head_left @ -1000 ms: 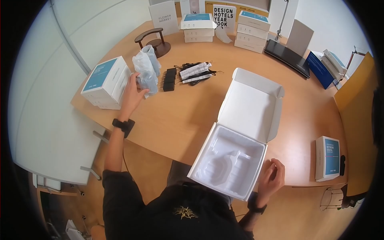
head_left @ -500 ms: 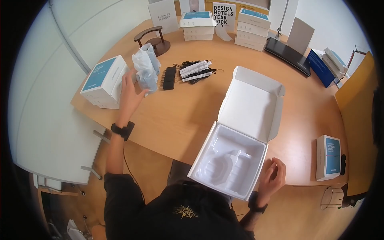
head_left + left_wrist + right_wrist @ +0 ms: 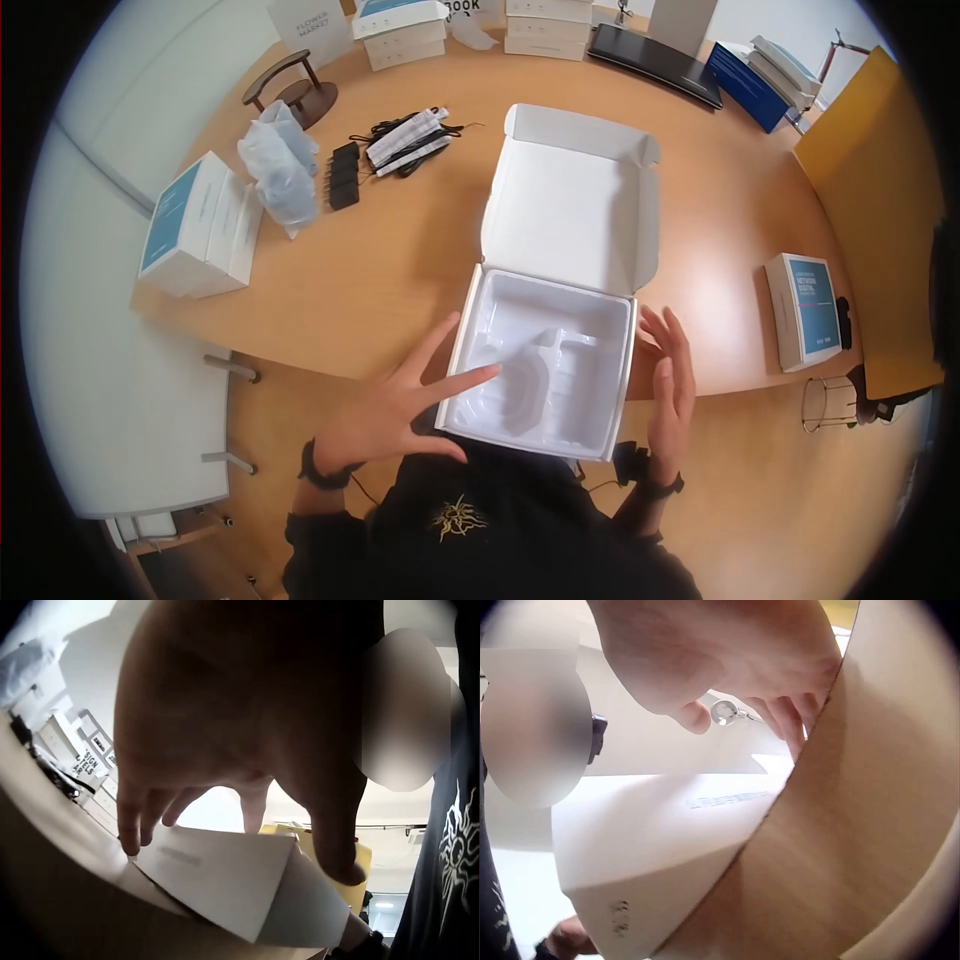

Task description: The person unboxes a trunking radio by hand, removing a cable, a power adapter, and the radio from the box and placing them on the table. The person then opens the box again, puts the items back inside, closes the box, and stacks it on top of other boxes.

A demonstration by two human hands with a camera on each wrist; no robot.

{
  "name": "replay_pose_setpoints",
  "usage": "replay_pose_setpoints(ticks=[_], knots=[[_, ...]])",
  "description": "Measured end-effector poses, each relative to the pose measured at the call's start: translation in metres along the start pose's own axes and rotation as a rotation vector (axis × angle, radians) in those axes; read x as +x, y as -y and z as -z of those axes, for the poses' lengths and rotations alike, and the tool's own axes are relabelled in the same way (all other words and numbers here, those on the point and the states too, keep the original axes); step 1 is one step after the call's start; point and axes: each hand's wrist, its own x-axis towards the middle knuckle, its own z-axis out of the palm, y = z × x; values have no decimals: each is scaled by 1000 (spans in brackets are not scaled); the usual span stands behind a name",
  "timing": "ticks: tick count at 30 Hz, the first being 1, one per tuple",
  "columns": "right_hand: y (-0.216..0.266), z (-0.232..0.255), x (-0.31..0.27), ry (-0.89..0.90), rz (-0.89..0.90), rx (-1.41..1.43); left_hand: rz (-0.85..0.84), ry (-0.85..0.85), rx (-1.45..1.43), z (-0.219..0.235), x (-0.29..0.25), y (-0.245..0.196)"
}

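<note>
A white cardboard box [image 3: 570, 215] sits at the table's near edge, its lid folded back. Inside it lies a moulded white plastic tray [image 3: 590, 390] with shaped hollows. To the box's left is my left hand [image 3: 395, 410], fingers spread, the index finger overlapping the tray in the head view. In the left wrist view that hand hangs over the box's white side [image 3: 210, 874] with straight fingers. Along the box's right side is my right hand [image 3: 672, 380], fingers extended. The right wrist view shows its fingers beside the box wall [image 3: 660, 825], their tips partly hidden by the table edge.
Crumpled plastic bags [image 3: 280, 170] stand beside closed boxes [image 3: 205, 225] at the left. Black adapters [image 3: 342, 177] and bundled cables [image 3: 410, 140] lie behind. A wooden stand [image 3: 305, 95], stacked boxes [image 3: 548, 30] and a black laptop [image 3: 655, 65] line the back; another box [image 3: 805, 310] stands right.
My left hand has left the plastic bags and come to the open box's left side. My right hand's curled fingers have straightened. The head view has turned down and to the right.
</note>
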Motion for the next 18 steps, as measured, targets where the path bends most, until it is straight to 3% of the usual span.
replay_pose_setpoints(ticks=[2,5,7,12,18], knots=[[13,-13,3,71,-173,276,23,-72,24,-12,2,1],[3,-17,18,36,-119,329,107,-117,39,-19,4,0],[-7,-18,30,12,-110,385,60,-150,42,-22,3,5],[-16,-22,49,-18,-212,685,56,-191,11,-25,0,7],[-14,-20,50,-31,-103,674,30,-200,28,-27,-1,11]])
